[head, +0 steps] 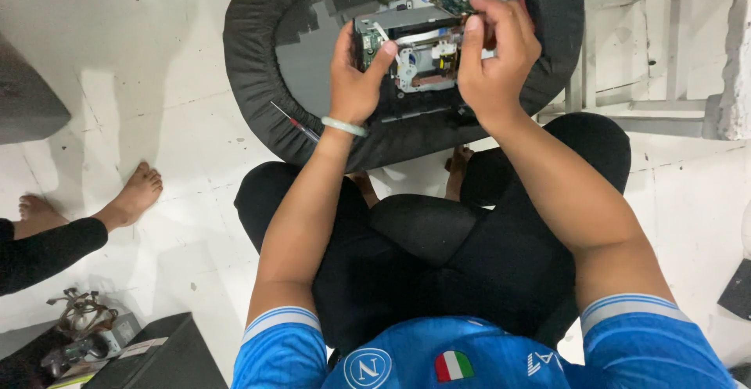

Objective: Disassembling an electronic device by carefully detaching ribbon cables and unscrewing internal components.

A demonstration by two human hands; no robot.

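Drive mechanism [422, 59] sits between both hands: left hand [356, 76] pinches its left edge, right hand [494, 60] fingers curled over top-right. Round black cushion [258, 60] underneath, screwdriver [296, 123] near left wrist.

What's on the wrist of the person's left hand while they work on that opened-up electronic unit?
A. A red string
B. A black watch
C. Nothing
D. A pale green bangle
D: a pale green bangle circles the wrist just below the left hand, which grips the opened electronic unit.
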